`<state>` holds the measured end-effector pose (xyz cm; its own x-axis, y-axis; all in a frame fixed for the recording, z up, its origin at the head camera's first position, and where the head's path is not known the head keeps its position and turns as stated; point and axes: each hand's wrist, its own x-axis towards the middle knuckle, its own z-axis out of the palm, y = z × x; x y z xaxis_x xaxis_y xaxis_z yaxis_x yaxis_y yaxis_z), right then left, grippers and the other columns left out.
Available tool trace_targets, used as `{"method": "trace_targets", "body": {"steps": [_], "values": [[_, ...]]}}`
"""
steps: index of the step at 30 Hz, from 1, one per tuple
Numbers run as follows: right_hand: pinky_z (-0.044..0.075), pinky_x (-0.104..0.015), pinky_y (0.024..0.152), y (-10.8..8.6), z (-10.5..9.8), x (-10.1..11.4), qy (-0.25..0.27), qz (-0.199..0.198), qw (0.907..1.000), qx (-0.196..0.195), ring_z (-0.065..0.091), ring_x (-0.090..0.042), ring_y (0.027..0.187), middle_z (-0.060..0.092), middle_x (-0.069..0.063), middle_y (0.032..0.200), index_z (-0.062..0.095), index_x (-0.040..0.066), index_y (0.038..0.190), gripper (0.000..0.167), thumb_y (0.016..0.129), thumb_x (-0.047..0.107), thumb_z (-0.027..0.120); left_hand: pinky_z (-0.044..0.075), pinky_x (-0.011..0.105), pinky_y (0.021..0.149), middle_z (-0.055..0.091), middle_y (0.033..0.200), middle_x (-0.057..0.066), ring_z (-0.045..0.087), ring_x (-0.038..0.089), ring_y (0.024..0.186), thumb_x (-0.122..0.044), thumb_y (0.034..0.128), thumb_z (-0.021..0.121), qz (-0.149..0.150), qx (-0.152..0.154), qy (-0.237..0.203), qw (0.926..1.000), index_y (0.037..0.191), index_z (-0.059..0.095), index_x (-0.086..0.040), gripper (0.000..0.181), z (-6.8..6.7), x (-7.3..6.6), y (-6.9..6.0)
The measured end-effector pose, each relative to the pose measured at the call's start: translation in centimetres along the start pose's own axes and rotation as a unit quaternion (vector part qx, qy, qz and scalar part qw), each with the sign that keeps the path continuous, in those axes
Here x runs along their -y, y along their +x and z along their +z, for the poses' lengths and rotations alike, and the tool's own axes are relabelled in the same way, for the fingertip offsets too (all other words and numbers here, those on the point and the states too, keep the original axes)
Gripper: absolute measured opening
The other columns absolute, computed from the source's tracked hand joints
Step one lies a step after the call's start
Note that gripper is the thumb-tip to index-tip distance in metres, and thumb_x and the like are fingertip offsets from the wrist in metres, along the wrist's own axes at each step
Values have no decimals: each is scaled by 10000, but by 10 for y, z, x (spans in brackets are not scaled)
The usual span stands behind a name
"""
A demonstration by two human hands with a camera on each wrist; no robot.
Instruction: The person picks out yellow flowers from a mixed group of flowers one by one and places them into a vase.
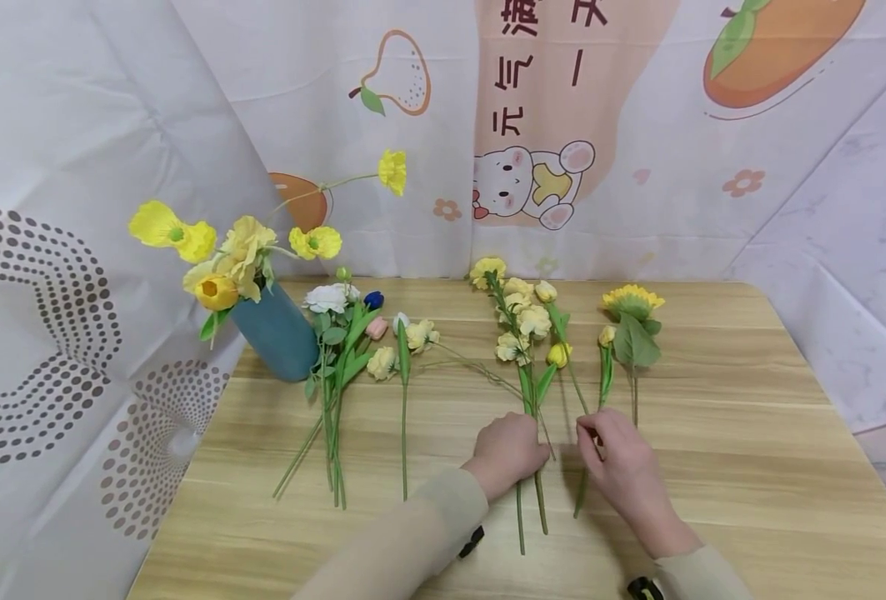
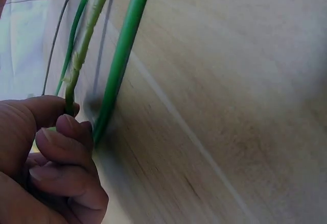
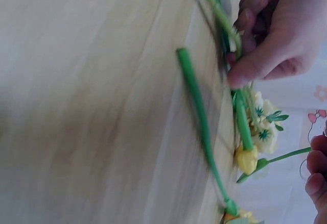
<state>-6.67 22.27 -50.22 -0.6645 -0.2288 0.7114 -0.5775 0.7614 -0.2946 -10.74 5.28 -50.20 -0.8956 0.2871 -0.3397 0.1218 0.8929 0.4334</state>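
Note:
My left hand (image 1: pixel 508 454) pinches a textured yellow-green stem (image 2: pixel 88 32) between thumb and finger, just above the table. That stem belongs to a spray of pale yellow flowers (image 1: pixel 534 320) pointing to the back. A thicker, smooth green stem (image 2: pixel 122 55) lies beside the fingers; a yellow tulip (image 1: pixel 559 355) is by the spray. My right hand (image 1: pixel 626 462) pinches a thin green stem (image 3: pixel 288 155), which runs up to a pale yellow tulip (image 1: pixel 546 292). Near that hand lie another pale tulip (image 1: pixel 607 336) and a sunflower (image 1: pixel 633 302).
A blue vase (image 1: pixel 276 333) with yellow poppies and a yellow-orange tulip leans at the back left of the wooden table (image 1: pixel 743 467). Beside it lie a white flower (image 1: pixel 327 298), a blue tulip (image 1: pixel 373 300), a pink tulip (image 1: pixel 377 327) and a white tulip (image 1: pixel 401 321). A printed curtain hangs behind.

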Motion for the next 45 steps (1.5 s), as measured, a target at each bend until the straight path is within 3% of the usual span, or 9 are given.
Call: {"method": "trace_targets", "body": {"steps": [4,6,10,14,17,20,25,35,45], "values": [[534,-279,594,-7,-3,-5,-177,47,9998,116,618,-187,701,647,-75,812,651,-11,894,106,886,71,586,314,243,351,469,449,-32,406,105,365,-264,941,689,-64,148,-1376,9904,529,513,-142,463,-4,10,-1],[537,-300,565,-12,-3,-7,-308,86,9992,220,613,-188,686,643,-74,799,648,0,875,52,824,9,651,302,218,342,503,451,-18,409,94,355,-243,955,692,-118,380,-2501,9674,572,597,-89,424,-9,16,-2],[504,-332,529,-20,-2,-9,-628,407,9946,724,555,-167,650,608,-38,737,637,40,832,188,738,-58,766,319,206,359,558,519,14,440,87,380,-242,970,709,-214,795,-4281,9000,808,721,7,298,-23,25,-6],[509,-393,569,-23,0,-8,-814,951,9831,1337,579,-205,674,626,-28,724,647,74,820,177,779,-11,797,354,204,386,581,563,19,466,78,408,-254,957,727,-190,849,-4750,8757,923,726,6,263,-40,29,-11],[529,-430,586,-17,3,-3,-632,1421,9733,1685,625,-237,698,675,-49,755,693,71,876,69,883,90,758,369,206,408,593,582,17,476,79,430,-288,945,744,-160,878,-4766,8746,945,731,-7,282,-50,31,-13],[535,-412,597,-7,5,6,-163,2057,9575,2014,621,-193,679,684,-33,757,729,56,1013,185,997,230,668,371,209,419,592,588,13,475,79,438,-316,938,751,-123,911,-4767,8743,978,735,5,324,-56,33,-14],[486,-312,600,11,10,18,888,3151,9127,2446,543,-114,604,631,11,677,716,45,1178,375,1062,365,558,359,208,419,587,577,14,470,76,433,-283,949,740,-83,952,-4803,8719,963,717,25,309,-58,33,-16],[508,-292,469,22,20,23,1950,4286,8430,2601,618,-191,505,666,-58,661,677,-7,1173,246,1041,178,581,370,218,432,578,569,13,478,85,441,-252,960,722,-6,965,-4679,8785,807,680,-21,280,-56,36,-18],[514,-328,448,23,8,4,1875,4455,8514,2039,609,-222,457,642,-70,634,642,-33,1190,259,1055,174,564,402,231,421,579,542,23,497,103,409,-237,990,692,207,1114,-4002,9094,827,691,38,319,-51,50,-21]]}}
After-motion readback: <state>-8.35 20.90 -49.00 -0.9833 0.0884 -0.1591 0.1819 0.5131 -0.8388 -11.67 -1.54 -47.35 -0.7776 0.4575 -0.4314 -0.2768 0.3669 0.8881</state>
